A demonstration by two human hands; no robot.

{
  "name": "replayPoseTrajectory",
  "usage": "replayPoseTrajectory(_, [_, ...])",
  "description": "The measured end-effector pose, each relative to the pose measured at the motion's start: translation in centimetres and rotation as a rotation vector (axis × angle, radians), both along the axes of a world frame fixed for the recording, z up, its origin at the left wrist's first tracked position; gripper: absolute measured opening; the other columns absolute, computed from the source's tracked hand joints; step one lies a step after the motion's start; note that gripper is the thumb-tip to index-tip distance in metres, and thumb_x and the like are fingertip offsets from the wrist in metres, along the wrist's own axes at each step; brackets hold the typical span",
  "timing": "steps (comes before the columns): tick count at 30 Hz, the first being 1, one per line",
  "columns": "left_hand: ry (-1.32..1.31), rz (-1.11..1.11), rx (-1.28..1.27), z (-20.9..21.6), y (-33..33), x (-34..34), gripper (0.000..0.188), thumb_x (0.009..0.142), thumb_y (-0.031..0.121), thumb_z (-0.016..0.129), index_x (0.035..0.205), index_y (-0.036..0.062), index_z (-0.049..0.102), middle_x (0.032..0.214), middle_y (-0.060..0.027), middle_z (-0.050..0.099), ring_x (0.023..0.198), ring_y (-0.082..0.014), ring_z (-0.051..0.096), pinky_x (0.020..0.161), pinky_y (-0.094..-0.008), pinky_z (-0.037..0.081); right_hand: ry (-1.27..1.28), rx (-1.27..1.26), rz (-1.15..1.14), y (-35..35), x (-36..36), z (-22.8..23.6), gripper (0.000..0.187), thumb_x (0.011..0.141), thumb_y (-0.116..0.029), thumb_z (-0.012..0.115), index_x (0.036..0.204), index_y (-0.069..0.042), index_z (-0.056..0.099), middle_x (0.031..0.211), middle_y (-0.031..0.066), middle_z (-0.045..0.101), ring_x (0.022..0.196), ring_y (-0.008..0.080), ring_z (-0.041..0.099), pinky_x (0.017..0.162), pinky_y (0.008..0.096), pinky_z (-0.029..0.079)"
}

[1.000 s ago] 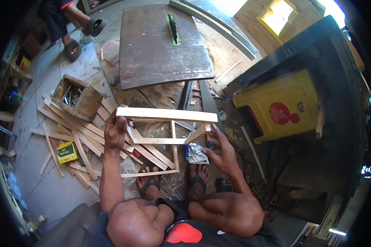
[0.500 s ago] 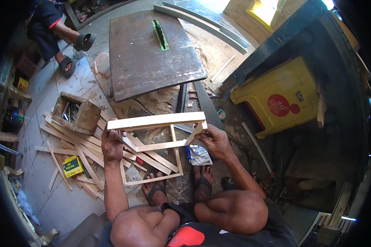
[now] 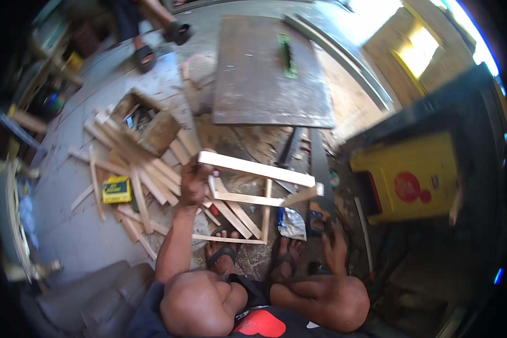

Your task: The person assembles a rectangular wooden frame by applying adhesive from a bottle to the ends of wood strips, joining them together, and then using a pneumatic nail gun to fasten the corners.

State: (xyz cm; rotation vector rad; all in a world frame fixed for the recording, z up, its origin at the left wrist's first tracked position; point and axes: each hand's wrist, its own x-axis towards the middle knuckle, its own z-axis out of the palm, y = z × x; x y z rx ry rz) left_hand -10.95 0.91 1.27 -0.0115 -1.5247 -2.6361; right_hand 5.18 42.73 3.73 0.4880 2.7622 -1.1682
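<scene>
I find the wooden frame [image 3: 257, 169] held up above the floor, in front of the knees and on the near side of the tabletop [image 3: 253, 90]. It is tilted, its long near-white rail sloping down toward the right. The left hand [image 3: 195, 181] is closed around the frame's left end, fingers curled about the corner. The frame's right end is free of any grip. The right hand [image 3: 336, 248] is lowered near the right knee, well apart from the frame; it is blurred, its fingers partly extended, and I cannot tell whether it has hold of anything.

Under the raised frame I note a second rectangular frame [image 3: 266, 211] of thin strips lying on the floor. Just right of it lies a crumpled blue-and-silver packet [image 3: 292, 224]. Sandalled feet [image 3: 222, 254] rest at its near edge.

To the left I record a loose pile of wooden strips [image 3: 141, 200], a yellow-and-green carton [image 3: 116, 190] among them, and at their far side an open wooden box [image 3: 164, 133] containing small metal pieces. A green-edged slot [image 3: 287, 56] opens in the tabletop. A yellow plastic stool [image 3: 372, 180] stands to the right. Far left, another person's sandalled foot [image 3: 145, 58] is visible.
</scene>
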Motion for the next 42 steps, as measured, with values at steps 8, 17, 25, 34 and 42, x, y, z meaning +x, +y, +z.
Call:
replayPoseTrajectory(8, [0.019,-0.027,0.140,0.7,0.2,1.3,0.049,0.090,0.025,0.083,0.130,0.0009,0.067,0.093,0.0016,0.065,0.083,-0.0087,0.055,0.077,-0.0269,0.046,-0.292,0.165,-0.428,2.7,10.3,-3.5,0.051,0.094,-0.016,0.071,0.140,0.001,0.059,0.138,0.0208,0.061,0.128,0.0320,0.061,0.105,0.0392,0.049])
replayPoseTrajectory(17, [-0.024,-0.023,0.038,1.1,0.9,1.4,0.060,0.087,0.041,0.084,0.125,-0.0012,0.065,0.089,0.0023,0.062,0.083,-0.0087,0.056,0.078,-0.0263,0.045,0.561,0.244,0.417,-7.1,-11.2,14.2,0.047,0.090,-0.014,0.074,0.134,-0.003,0.064,0.138,0.0214,0.059,0.129,0.0376,0.058,0.109,0.0460,0.046])
replayPoseTrajectory(25, [0.009,-0.049,0.020,0.7,0.6,1.8,0.042,0.095,0.013,0.077,0.134,0.0016,0.066,0.120,-0.0070,0.073,0.112,-0.0149,0.066,0.101,-0.0316,0.052,0.137,0.161,1.187,-20.5,-20.5,13.9,0.052,0.094,-0.012,0.070,0.144,-0.020,0.062,0.123,0.0200,0.062,0.112,0.0400,0.063,0.098,0.0480,0.050])
replayPoseTrajectory(34, [0.004,-0.134,0.088,1.0,-0.1,1.6,0.045,0.093,0.014,0.079,0.134,0.0029,0.066,0.121,-0.0062,0.073,0.110,-0.0139,0.068,0.098,-0.0302,0.057,0.287,0.198,1.242,-21.5,-20.7,13.6,0.060,0.091,0.001,0.063,0.146,-0.023,0.061,0.111,0.0214,0.059,0.098,0.0386,0.063,0.088,0.0456,0.052])
replayPoseTrajectory(42, [0.003,-0.174,0.101,2.2,0.5,1.3,0.050,0.089,0.013,0.082,0.136,0.0062,0.066,0.123,-0.0058,0.072,0.116,-0.0160,0.066,0.104,-0.0329,0.052,0.287,0.260,1.244,-21.0,-20.4,14.3,0.067,0.085,0.007,0.065,0.145,-0.023,0.062,0.116,0.0243,0.060,0.101,0.0413,0.063,0.088,0.0474,0.053])
